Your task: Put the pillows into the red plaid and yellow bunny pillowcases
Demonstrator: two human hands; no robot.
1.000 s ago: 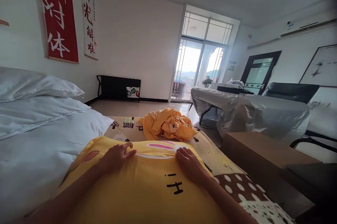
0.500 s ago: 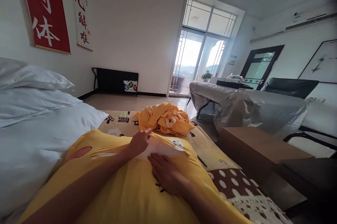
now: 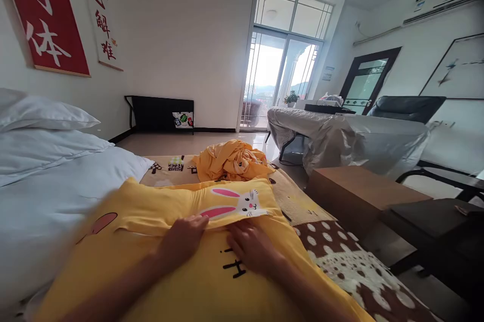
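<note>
A yellow pillowcase [image 3: 170, 271] covers a plump pillow in front of me. Its flap [image 3: 223, 206], printed with a white rabbit with pink ears, lies across the far end. My left hand [image 3: 185, 239] is closed on the near edge of this flap, thumb and fingers pinching the cloth. To its right, my right hand [image 3: 251, 246] rests palm down on the pillowcase with its fingers stretched out. Its fingertips meet the flap's edge below the rabbit, and whether they reach underneath is hard to see. Black lettering shows between the hands.
White pillows [image 3: 68, 161] are stacked on the left. A crumpled orange cloth [image 3: 234, 161] lies beyond the pillowcase on a patterned blanket [image 3: 333, 256]. To the right stand a brown box-like table [image 3: 363, 186] and a plastic-covered sofa [image 3: 340, 135].
My left hand has drawn the flap toward me and down, covering the white opening and bringing the rabbit print into view. My right hand stays near the flap's edge.
</note>
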